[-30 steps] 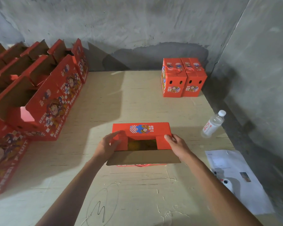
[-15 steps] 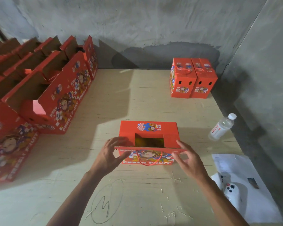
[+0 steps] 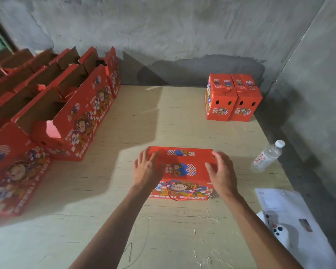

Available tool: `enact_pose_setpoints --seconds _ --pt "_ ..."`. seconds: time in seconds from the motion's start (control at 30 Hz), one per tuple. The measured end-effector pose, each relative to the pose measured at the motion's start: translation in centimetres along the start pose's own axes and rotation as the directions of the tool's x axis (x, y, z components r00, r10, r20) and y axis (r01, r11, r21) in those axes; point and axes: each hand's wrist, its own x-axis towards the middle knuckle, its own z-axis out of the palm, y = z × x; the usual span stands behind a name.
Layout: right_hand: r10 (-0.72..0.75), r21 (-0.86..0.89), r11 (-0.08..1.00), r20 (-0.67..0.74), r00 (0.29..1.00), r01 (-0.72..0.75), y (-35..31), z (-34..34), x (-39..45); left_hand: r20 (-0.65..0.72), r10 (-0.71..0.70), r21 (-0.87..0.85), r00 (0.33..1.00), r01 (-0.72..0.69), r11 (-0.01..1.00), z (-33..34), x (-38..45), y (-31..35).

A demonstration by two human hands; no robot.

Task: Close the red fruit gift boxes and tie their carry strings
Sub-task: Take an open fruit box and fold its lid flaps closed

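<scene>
Red gift box (image 3: 184,164) with top flaps folded down, left hand (image 3: 146,168) and right hand (image 3: 222,171) spread flat on its ends, carry string (image 3: 179,198) hanging loose in front

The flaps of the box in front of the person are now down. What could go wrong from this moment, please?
1. The left hand and right hand lie open at the ends of the red box; if they lift, the top flaps may spring up.
2. The carry string hangs loose on the front face, untied, and could get trapped under the box.
3. The water bottle lies close on the right; a wide elbow move may knock it.
</scene>
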Motion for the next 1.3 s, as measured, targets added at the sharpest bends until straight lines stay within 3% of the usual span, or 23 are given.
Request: enact_pose_setpoints --seconds 0.07,0.13,0.27,0.47,0.6,0.73,0.9,1.07,1.2,1.3 --pt "-0.208 -0.139 0.968 0.032 0.978 0.211 0.0 0.6 0.2 0.043 0.123 0.066 0.992 -0.125 0.99 1.0 0.0 0.3" --pt "-0.292 -0.194 0.936 0.044 0.956 0.295 0.1 1.5 -0.1 0.069 0.163 0.103 0.984 -0.169 0.98 2.1 -0.4 0.4" --pt "-0.33 -0.202 0.93 -0.085 0.94 0.308 0.2 2.9 -0.3 0.02 0.222 0.164 0.975 -0.222 0.961 3.8 -1.0 0.4" --pt "-0.3 -0.138 0.951 -0.21 0.931 0.275 0.5 4.0 -0.4 -0.276 0.332 0.185 0.902 -0.29 0.939 5.3 -1.0 0.2" --pt "-0.312 -0.153 0.947 -0.234 0.921 0.282 0.7 4.2 -0.6 -0.307 0.372 0.18 0.876 -0.33 0.927 5.5 -0.7 -0.3" --pt "-0.311 -0.157 0.947 -0.231 0.922 0.28 0.8 4.4 -0.4 -0.281 0.386 0.135 0.878 -0.363 0.922 5.2 0.1 -0.6" --pt "-0.254 -0.127 0.964 -0.204 0.946 0.232 0.5 4.2 0.5 -0.226 0.172 -0.007 0.959 -0.178 0.984 5.0 1.6 0.5" --pt "-0.187 -0.027 0.982 -0.1 0.977 0.185 0.6 4.2 1.6 -0.109 0.154 0.076 0.982 -0.146 0.986 4.7 2.6 0.9" --pt "-0.196 -0.06 0.978 0.079 0.977 0.201 0.6 4.0 2.6 0.032 0.174 0.171 0.984 -0.177 0.969 4.6 3.3 1.4" --pt "-0.195 -0.093 0.974 0.131 0.972 0.208 0.3 3.9 2.6 0.051 0.211 0.215 0.976 -0.217 0.952 4.8 3.2 1.3"
